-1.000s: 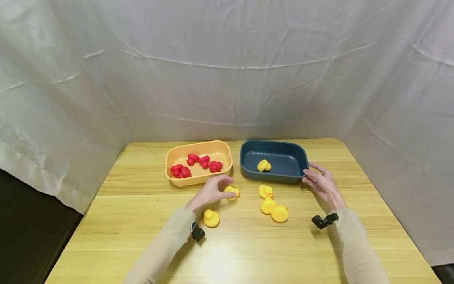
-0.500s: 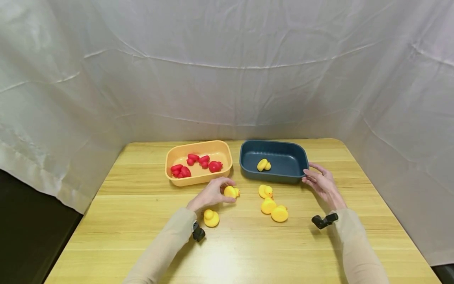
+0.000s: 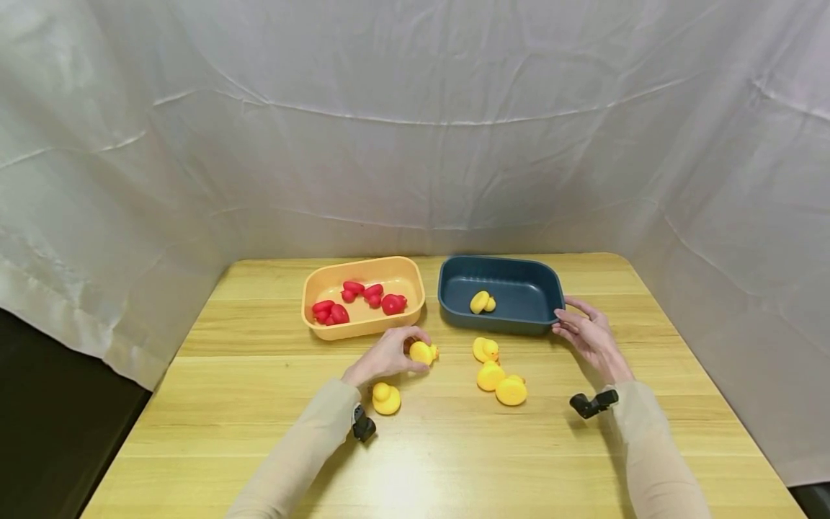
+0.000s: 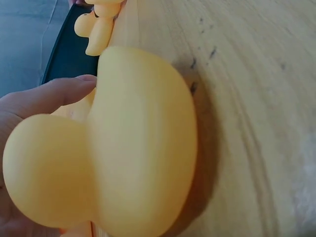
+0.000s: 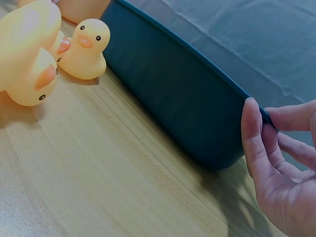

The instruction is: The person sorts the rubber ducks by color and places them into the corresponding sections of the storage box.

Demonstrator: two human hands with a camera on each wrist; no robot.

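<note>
A yellow rubber duck (image 3: pixel 423 353) sits on the table before the orange bin, with the thumb and fingers of my left hand (image 3: pixel 385 356) curled round it. Another yellow duck (image 4: pixel 143 143) looms large in the left wrist view, near that wrist, and hides much of the hand. My right hand (image 3: pixel 588 337) pinches the near right corner of the dark blue bin (image 5: pixel 173 89), thumb and fingers on either side of its rim. Inside this bin lies one yellow duck (image 3: pixel 483 302).
The orange bin (image 3: pixel 363 332) at the back left holds several red ducks (image 3: pixel 393 304). Three more yellow ducks, including an upright one (image 5: pixel 86 49), cluster in front of the blue bin. A pale curtain (image 3: pixel 428 173) borders the wooden table (image 3: pixel 454 461).
My left thumb and fingers have shifted from above the duck down round its sides. My right hand and both bins have stayed in place.
</note>
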